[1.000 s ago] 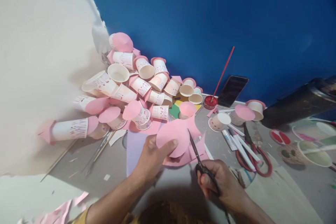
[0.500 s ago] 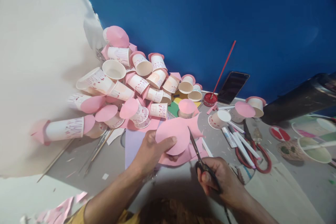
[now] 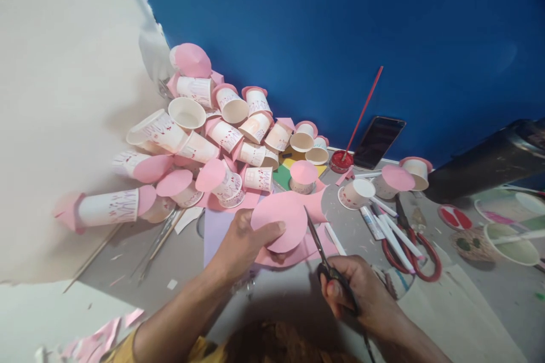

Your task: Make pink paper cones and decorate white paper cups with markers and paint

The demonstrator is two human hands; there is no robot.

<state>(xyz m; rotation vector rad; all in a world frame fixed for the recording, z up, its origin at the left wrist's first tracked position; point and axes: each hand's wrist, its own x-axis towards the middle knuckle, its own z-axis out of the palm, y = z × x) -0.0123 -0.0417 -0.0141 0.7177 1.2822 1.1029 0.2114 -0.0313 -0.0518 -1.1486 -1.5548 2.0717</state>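
Between thumb and fingers, my left hand (image 3: 247,244) pinches a round pink paper disc (image 3: 279,210). My right hand (image 3: 349,283) grips dark-handled scissors (image 3: 318,244), their blades pointing up and away along the disc's right edge; the blades look closed. Whether they touch the paper I cannot tell. Behind and under the disc lie more pink paper sheets (image 3: 298,249) and a lilac sheet (image 3: 215,232). Just beyond stands a small paper cup (image 3: 302,184) topped with a pink paper disc.
Decorated paper cups (image 3: 225,135) with pink paper pieces are heaped at the left. Red-handled scissors (image 3: 432,264), white markers (image 3: 394,241) and a phone (image 3: 378,140) leaning on the blue wall are to the right. Paintbrushes (image 3: 159,238) and pink scraps (image 3: 100,340) lie at left.
The jagged pink offcut beside the blades has shifted, and its pointed lower corner no longer shows past the scissor tip. Both hands keep nearly the same place; the view has moved slightly.
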